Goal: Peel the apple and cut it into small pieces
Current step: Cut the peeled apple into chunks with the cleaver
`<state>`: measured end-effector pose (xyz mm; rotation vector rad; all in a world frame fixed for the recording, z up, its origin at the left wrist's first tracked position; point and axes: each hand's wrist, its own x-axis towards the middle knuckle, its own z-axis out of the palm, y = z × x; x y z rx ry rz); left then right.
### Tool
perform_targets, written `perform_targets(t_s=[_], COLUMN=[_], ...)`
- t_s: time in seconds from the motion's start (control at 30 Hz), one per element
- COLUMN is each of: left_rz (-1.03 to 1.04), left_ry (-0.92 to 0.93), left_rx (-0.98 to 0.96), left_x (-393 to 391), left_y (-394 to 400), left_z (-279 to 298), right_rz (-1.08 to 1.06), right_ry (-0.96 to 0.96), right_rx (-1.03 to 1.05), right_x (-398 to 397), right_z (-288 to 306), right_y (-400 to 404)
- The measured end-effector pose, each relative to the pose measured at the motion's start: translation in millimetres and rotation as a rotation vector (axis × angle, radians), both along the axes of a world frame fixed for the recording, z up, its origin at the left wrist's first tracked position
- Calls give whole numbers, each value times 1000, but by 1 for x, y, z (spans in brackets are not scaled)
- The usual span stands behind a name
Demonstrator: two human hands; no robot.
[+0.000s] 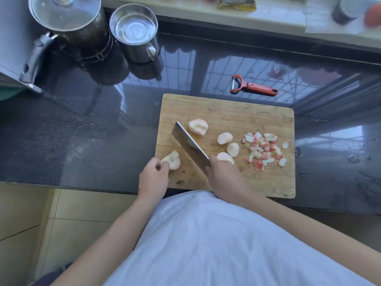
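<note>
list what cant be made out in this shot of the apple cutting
Head view only:
- Knife handle: hidden inside the right hand.
- One apple piece: partly covered by that hand.
- Pale bit behind the blade: too hidden to identify.
- Items on the sill: blurred and cut off by the top edge.
- Pot contents: lid glare hides them.

Left hand (153,176) pinches peeled apple chunk (172,160) at cutting board (226,114) lower-left edge; right hand (223,178) grips cleaver (189,144). Peel heap (262,149) board right; peeler (253,86) above board.

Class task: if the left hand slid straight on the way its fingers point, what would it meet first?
The left hand already grips an apple piece; beyond that, probably the cleaver blade, though height is unclear.
</note>
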<state>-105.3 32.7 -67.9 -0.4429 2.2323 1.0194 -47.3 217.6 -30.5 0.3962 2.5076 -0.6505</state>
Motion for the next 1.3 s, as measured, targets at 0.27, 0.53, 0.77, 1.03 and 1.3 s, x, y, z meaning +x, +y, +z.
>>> perform_targets(t_s=[0.27,0.53,0.77,1.03,1.3], left_rz=[108,331,302,304,304], left_ry=[93,75,-1,-156,-267], left_rx=[72,194,293,437,499], left_x=[4,0,10,-5,-20], left_y=[-19,-42,-17,2,-27], left_z=[10,8,8,18,23], right_rz=[81,353,-363,-688,-959], right_ry=[25,97,142,153,219], right_rx=[86,81,49,120,50], right_x=[16,48,90,74,39], right_z=[9,-1,11,-17,-20], right_y=[10,36,58,10,-33])
